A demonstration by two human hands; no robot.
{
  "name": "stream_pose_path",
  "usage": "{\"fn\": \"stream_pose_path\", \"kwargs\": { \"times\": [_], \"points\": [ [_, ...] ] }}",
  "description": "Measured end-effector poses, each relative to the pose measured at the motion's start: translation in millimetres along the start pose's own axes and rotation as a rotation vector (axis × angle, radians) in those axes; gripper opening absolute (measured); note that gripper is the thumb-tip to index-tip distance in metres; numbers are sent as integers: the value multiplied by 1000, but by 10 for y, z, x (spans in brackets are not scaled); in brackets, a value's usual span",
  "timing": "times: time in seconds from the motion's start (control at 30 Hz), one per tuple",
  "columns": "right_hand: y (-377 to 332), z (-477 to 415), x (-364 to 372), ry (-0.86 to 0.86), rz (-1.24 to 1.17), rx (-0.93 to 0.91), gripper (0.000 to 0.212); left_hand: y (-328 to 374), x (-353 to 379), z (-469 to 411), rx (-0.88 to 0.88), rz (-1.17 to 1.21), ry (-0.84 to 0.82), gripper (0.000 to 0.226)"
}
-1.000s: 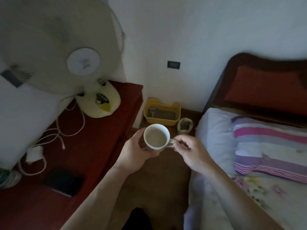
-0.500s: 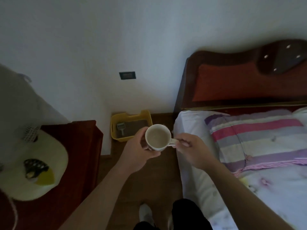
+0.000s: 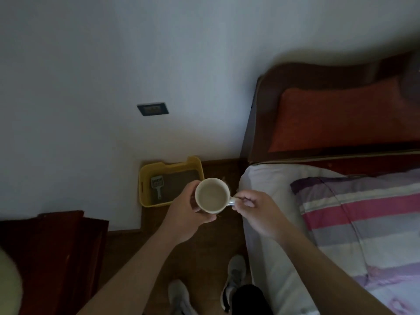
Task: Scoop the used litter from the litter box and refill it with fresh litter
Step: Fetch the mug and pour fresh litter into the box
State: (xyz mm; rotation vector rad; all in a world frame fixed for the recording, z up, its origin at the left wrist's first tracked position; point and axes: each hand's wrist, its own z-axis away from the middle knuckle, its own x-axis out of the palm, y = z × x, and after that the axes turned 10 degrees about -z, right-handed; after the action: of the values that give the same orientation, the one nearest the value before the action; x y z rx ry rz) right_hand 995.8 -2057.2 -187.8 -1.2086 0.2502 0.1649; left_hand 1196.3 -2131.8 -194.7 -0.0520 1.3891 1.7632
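Both hands hold a white mug (image 3: 212,196) of pale litter: left hand (image 3: 184,215) cups its body, right hand (image 3: 259,213) fingers pinch the handle, near the yellow litter box (image 3: 145,178) holding a scoop (image 3: 157,185).

The mug (image 3: 212,195) between the left hand (image 3: 185,215) and the right hand (image 3: 259,212) is white, its inside pale beige. Beyond the left hand, the litter box (image 3: 142,189) is yellow, its litter (image 3: 179,181) grey-brown, the scoop (image 3: 157,185) in it light grey. Right of the right hand, the pillow (image 3: 363,214) bears stripes of purple, pink, lilac and white on a white sheet (image 3: 261,258). Beyond it the headboard (image 3: 256,110) is dark brown with a red-orange panel (image 3: 341,119). Below the hands the floor (image 3: 204,246) is brown, the shoes (image 3: 236,269) grey.
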Motion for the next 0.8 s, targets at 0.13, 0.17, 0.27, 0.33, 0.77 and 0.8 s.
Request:
{"fn": "stream_pose_path", "kwargs": {
  "times": [0.13,0.17,0.27,0.33,0.77,0.8],
  "points": [
    [448,-532,26,2,-69,57,16,-418,189,-632,-35,19,-62,83],
    [606,-681,66,1,-83,65,17,-575,256,-804,-34,17,-69,83],
    [1189,-1140,274,16,-131,107,16,-1130,509,-1310,-22,2,-83,80],
    [1671,-1470,469,48,-182,149,14,-1549,710,-1624,-3,-16,-81,78],
    [4707,-3283,1466,123,-333,385,20,-4355,2173,-3328,99,-169,-36,81],
    [4839,-3363,1500,104,-335,374,19,-4488,2217,-3431,109,-181,-44,82]
  ]
}}
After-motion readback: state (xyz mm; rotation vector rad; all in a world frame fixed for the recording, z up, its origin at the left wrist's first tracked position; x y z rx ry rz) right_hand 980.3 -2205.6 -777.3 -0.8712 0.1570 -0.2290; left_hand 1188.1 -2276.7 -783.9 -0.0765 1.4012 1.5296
